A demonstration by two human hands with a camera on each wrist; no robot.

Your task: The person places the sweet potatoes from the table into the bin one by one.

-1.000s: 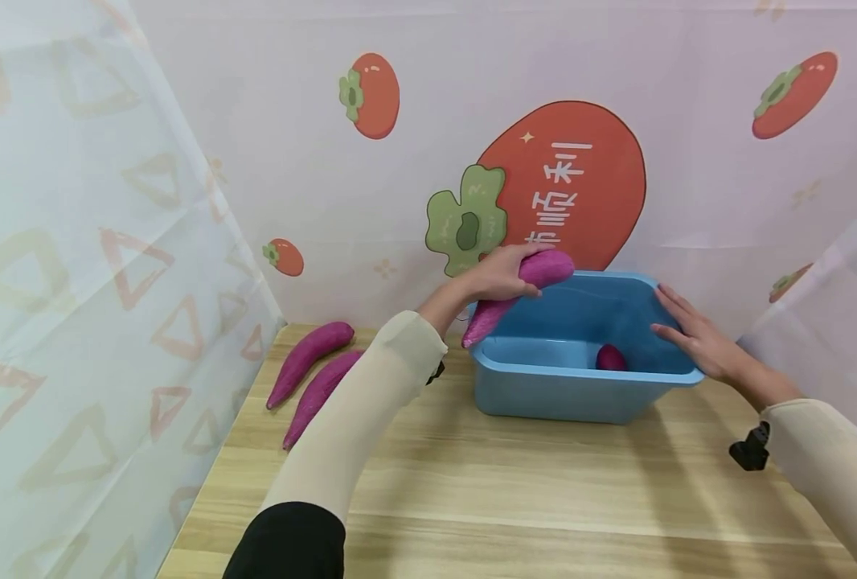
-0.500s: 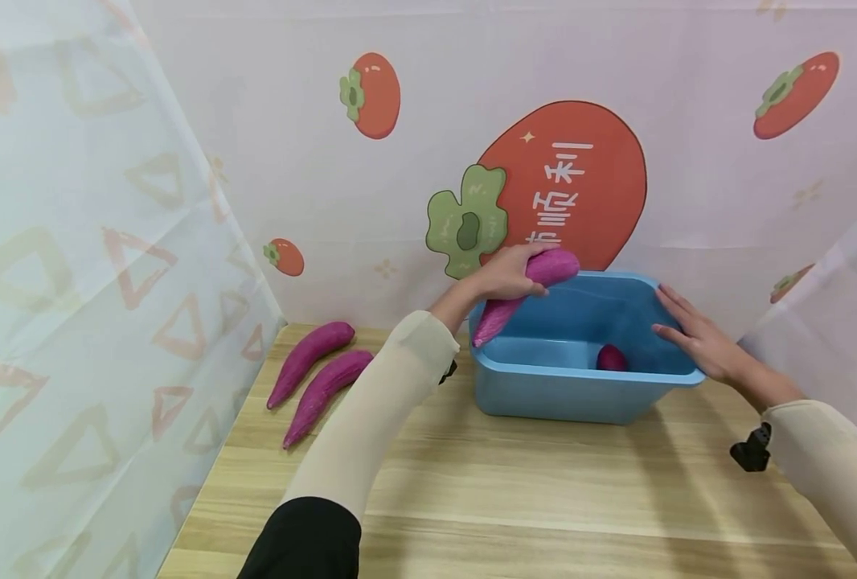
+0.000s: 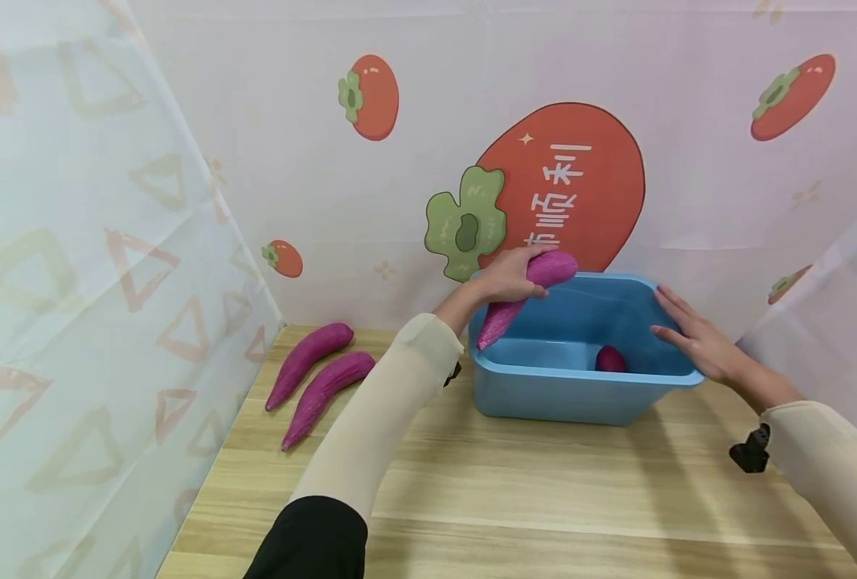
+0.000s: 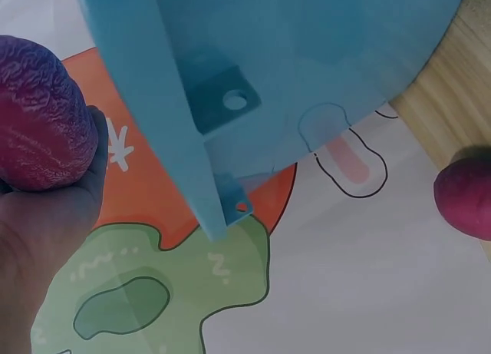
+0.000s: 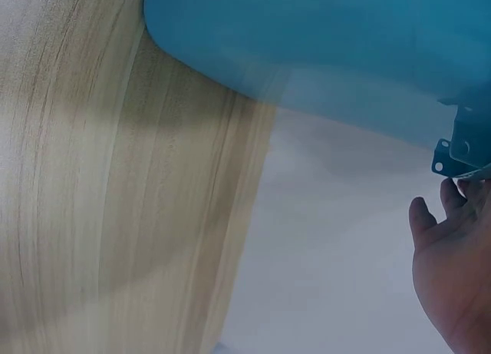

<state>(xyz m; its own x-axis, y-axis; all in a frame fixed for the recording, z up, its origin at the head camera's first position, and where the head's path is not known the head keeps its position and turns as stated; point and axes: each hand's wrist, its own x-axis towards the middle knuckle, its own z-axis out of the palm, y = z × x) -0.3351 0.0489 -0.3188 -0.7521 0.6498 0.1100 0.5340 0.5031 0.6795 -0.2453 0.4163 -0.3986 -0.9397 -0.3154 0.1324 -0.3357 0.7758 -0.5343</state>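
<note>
Over the left end of the blue plastic bin (image 3: 544,398), my left hand (image 3: 508,276) grips a purple sweet potato (image 3: 551,268). It is tilted, its thin end pointing down toward the bin's left rim. In the left wrist view the sweet potato (image 4: 42,116) shows a wrinkled skin against the palm. My right hand (image 3: 699,342) rests on the bin's right rim with straight fingers; in the right wrist view the fingertips (image 5: 422,216) are right at the rim's underside. Inside the bin, at its right, lies another sweet potato (image 3: 610,359), partly hidden by the front wall.
Two more sweet potatoes, one farther back (image 3: 309,363) and one nearer (image 3: 327,394), lie side by side on the left of the wooden table (image 3: 544,498). Printed cloth walls (image 3: 371,193) stand behind the table and along both sides.
My left hand has moved slightly to the right with the sweet potato, bringing its thin end over the bin's left rim. The right hand and the bin have stayed in place.
</note>
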